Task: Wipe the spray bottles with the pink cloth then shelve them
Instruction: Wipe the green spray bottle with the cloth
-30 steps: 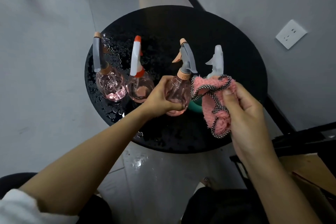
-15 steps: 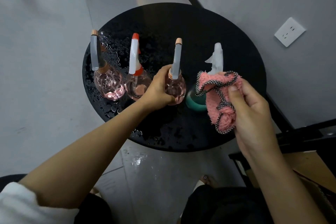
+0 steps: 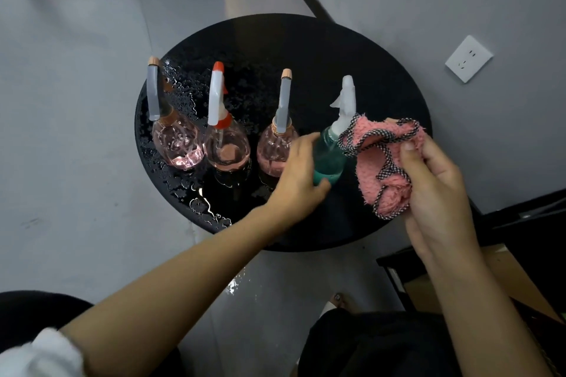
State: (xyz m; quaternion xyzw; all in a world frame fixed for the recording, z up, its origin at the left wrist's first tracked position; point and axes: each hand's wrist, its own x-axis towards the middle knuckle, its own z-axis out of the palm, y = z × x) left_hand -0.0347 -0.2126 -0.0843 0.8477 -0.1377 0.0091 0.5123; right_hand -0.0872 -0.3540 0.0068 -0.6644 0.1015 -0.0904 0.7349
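Three pink spray bottles stand in a row on the wet round black table (image 3: 352,49): the left one (image 3: 176,144) and the third one (image 3: 274,150) have grey heads, the middle one (image 3: 225,150) a white and red head. To their right stands a teal bottle (image 3: 327,156) with a white head. My left hand (image 3: 301,176) wraps around the teal bottle's body from the left. My right hand (image 3: 435,180) grips the bunched pink cloth (image 3: 386,162) just right of the teal bottle, the cloth's edge touching its neck.
Water drops cover the table's left and front parts and the floor below. A wall socket (image 3: 468,58) sits on the grey wall at right. A black shelf frame with a wooden board (image 3: 502,272) stands at lower right. My dark-clothed knees are at the bottom.
My left hand set the third pink bottle down upright, let go of it and moved right onto the teal bottle. The right hand with the cloth stayed beside the teal bottle.
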